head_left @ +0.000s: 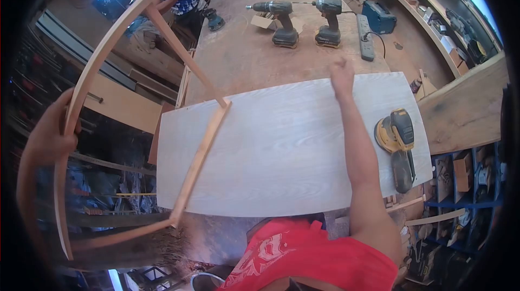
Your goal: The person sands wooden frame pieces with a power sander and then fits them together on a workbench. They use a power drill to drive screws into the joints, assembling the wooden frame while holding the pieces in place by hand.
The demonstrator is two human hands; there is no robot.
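One hand is bearing the load: my left hand (pixel 49 139) is closing firmly around the outer rail of a wooden frame (pixel 203 155), the piece standing tilted at the left side of the workbench (pixel 230 63). Handling it well, in my judgement, is calling for a grip close to the rail's middle, so that the long span is not twisting at its corner joints, and for a second hand on the opposite rail before any turn. Care is also needed where that opposite rail is crossing the left part of a pale board (pixel 281 155); dragging there would be risking a scratch. Whether the rail is resting on the board or hanging just above it, I cannot tell.

The frame is lying wholly to the left of my right hand (pixel 342 78), well apart from it. That hand is hovering or resting near the board's far edge, holding nothing that I am seeing; blur is hiding how wide its fingers are spreading. A yellow sander (pixel 400 128) is sitting on the board's right side.
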